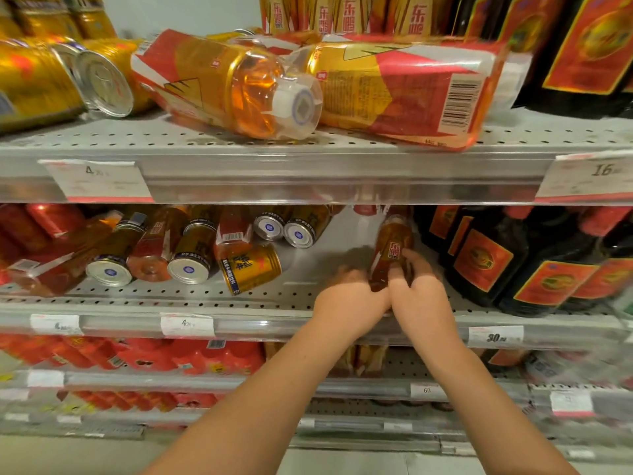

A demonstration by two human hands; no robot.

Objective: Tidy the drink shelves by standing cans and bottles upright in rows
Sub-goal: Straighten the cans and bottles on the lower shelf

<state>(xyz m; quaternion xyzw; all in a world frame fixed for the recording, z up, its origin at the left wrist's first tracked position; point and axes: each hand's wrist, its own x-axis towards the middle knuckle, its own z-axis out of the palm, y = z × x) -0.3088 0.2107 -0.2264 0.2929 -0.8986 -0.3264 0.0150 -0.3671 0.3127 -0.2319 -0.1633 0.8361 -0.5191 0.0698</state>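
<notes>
A small amber bottle point(390, 248) with a red and gold label stands nearly upright on the middle shelf point(191, 296), right of centre. My right hand point(416, 286) grips its lower half. My left hand point(349, 296) touches its base from the left, fingers blurred. To the left, several gold cans point(186, 252) and amber bottles point(156, 248) lie on their sides, and one gold can point(250, 267) lies nearest the shelf front. On the upper shelf point(274, 142) two large amber bottles point(226, 84) point(400, 90) lie tipped over.
Dark bottles with red-orange labels point(486, 258) stand in rows right of my hands, and more point(582, 53) stand on the upper shelf. Gold cans point(102, 80) lie at the upper left. Price tags point(186, 324) line the shelf rails. Red packs point(191, 358) fill the lower shelf.
</notes>
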